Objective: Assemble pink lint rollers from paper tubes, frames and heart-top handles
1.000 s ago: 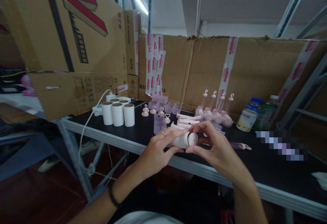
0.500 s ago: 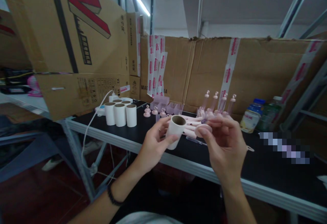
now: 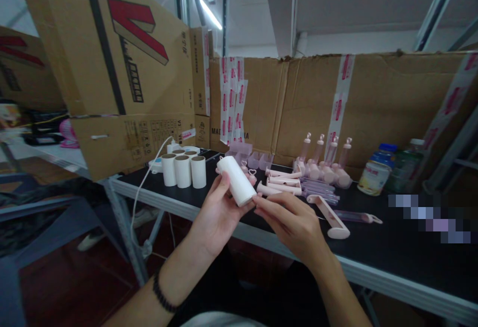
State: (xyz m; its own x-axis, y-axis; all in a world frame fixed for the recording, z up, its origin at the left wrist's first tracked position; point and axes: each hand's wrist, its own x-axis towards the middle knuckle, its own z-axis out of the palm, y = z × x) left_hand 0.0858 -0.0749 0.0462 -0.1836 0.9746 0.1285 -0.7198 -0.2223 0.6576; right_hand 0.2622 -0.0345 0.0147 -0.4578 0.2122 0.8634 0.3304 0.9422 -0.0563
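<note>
My left hand point(image 3: 220, 207) is closed around a white paper roll point(image 3: 239, 180), with the thumb along its side. The roll is tilted, its lower end towards my right hand point(image 3: 289, 217). The fingertips of that hand are pressed together at the roll's lower rim; whatever they hold there is hidden. Just beyond lie pink handle pieces point(image 3: 286, 185) and clear purple tubes point(image 3: 319, 190). Closer to my right hand are a bent pink handle point(image 3: 330, 217) and a single purple tube with a loop point(image 3: 356, 216). Small pink caps with loops point(image 3: 252, 176) stand partly hidden behind the roll.
Several white rolls point(image 3: 183, 172) stand upright on the black table point(image 3: 373, 257) at left, beside a white cable point(image 3: 140, 187). Purple boxes point(image 3: 261, 159), upright pink-capped tubes point(image 3: 320, 155) and bottles point(image 3: 377, 170) line the back. Cardboard point(image 3: 306, 98) walls the table.
The roll has tipped over in my left hand, so its open upper end no longer shows. My right hand has moved left to the roll's lower end; the pink round cap it held is out of sight.
</note>
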